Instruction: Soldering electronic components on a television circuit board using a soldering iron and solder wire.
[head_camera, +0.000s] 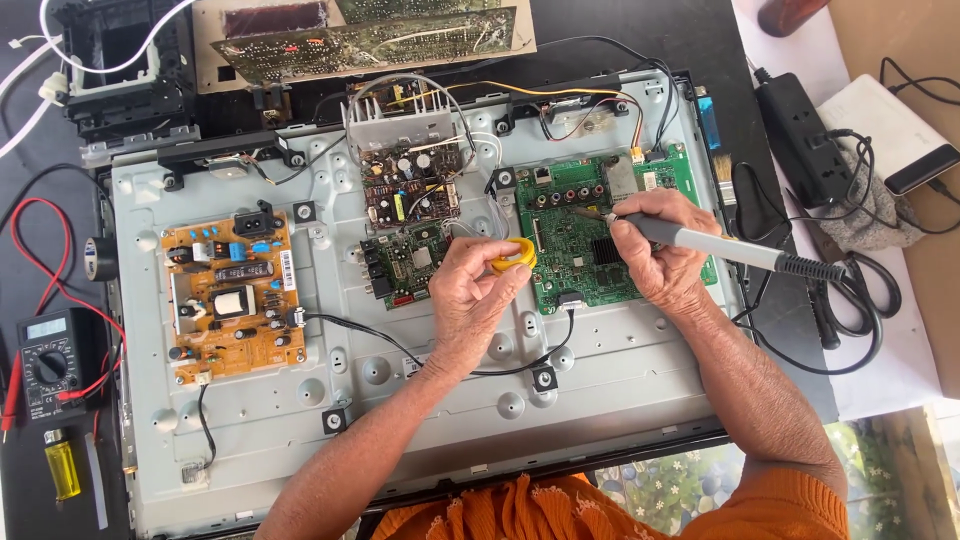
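Centre of the frame: left hand (470, 290) pinching a small yellow spool (513, 254), probably solder or wick, thumb and fingers closed round its rim, just left of the green main board (580, 270). Right of centre: right hand (660, 250) wrapped pen-fashion round a grey soldering iron (720, 245), tip (585, 213) resting at or just over the upper middle of that green board; actual contact too small to tell. Black cord (850, 300) trailing off toward the right edge, looping beside the power strip (800, 130).

Best handled, by judgement, with the heel of the right hand braced on the metal chassis (600, 370) for a steady tip, and the spool brought closer so the strand meets the joint rather than the iron. Worth keeping the cord loop slack, clear of the board's edge. Worth keeping the left fingers back from the hot tip too, given how near the two hands sit.

Left of the frame: orange power board (230, 295), well apart. Far left: black multimeter (50, 365) with red leads, untouched.
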